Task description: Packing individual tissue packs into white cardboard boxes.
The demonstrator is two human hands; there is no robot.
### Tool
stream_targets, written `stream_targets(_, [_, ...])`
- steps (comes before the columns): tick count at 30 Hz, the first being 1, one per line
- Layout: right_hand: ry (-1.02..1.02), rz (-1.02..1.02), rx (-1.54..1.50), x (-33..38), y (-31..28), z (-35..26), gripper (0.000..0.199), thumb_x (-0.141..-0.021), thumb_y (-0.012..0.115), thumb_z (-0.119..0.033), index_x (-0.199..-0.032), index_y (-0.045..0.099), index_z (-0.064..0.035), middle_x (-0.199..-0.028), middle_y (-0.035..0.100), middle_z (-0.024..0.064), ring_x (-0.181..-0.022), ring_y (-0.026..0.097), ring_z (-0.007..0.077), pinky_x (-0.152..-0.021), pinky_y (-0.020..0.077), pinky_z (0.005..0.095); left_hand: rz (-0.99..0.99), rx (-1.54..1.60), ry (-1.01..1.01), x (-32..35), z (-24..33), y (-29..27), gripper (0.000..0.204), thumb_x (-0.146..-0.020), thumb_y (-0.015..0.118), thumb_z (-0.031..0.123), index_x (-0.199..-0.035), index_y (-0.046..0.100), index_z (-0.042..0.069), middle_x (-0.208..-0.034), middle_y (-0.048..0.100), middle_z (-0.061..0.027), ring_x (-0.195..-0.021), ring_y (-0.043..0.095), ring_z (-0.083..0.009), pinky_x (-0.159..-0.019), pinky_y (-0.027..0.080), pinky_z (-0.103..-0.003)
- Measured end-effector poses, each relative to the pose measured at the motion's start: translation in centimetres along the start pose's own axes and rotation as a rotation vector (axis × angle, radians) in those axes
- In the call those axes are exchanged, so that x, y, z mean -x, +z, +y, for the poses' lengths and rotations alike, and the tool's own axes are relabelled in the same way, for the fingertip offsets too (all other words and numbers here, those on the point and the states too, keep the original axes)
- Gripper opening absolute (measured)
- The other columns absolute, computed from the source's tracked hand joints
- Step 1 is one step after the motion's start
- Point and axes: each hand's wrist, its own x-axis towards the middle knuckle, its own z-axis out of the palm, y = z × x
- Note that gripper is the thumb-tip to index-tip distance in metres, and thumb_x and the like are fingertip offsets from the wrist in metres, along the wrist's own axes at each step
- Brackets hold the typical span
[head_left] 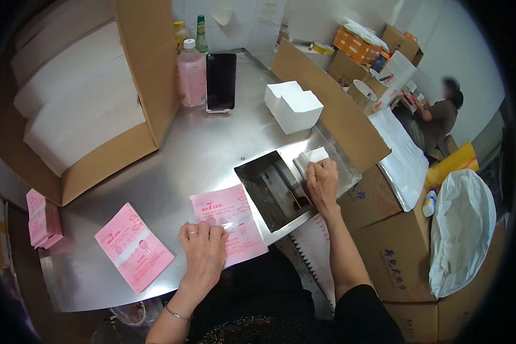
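Pink printed bags (243, 233) lie flat in front of me, just left of a dark rectangular opening (273, 189) in the metal table. My left hand (205, 247), a ring on one finger, has its fingers curled over the left edge of the top bag. Beyond the opening's right side, my right hand (323, 184) grips a small stack of white folded tissues (315, 155); its fingertips are partly hidden. A larger block of white tissues (294, 106) sits farther back. To my left lies another stack of pink bags (134, 247) with a pale band across it.
A tall cardboard box (106, 159) of white tissue stacks stands at left, with pink bundles (43, 221) beside it. A phone (221, 82) and pink bottle (191, 73) stand at the back. Cartons (393, 252) and a white plastic bag (463, 229) crowd the right. Another person (441, 117) sits beyond.
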Motion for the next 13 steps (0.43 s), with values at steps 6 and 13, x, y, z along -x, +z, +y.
stream_targets(6, [-0.061, 0.048, 0.058, -0.1, -0.3, -0.9, 0.029, -0.08, 0.065, -0.004, -0.109, 0.069, -0.0059, -0.092, 0.061, 0.0129, -0.087, 0.057, 0.033, -0.075, 0.0442, 0.0446, -0.081, 0.123, 0.097, -0.5, 0.3, -0.2, 0.015, -0.085, 0.069, 0.007, -0.096, 0.061, 0.002, -0.098, 0.054, -0.0145, -0.095, 0.05, -0.0329, -0.097, 0.037, -0.051])
stream_targets(13, [-0.725, -0.285, -0.36, 6.0, -3.3, -14.1, 0.034, -0.086, 0.061, -0.008, -0.12, 0.062, -0.0065, -0.112, 0.065, 0.0143, -0.113, 0.062, 0.0356, -0.106, 0.0419, 0.0634, -0.203, 0.086, -0.021, -0.9, -0.6, -3.6, 0.059, -0.069, 0.081, 0.027, -0.118, 0.062, 0.001, -0.143, 0.047, -0.0229, -0.125, 0.048, -0.0389, -0.096, 0.038, -0.053])
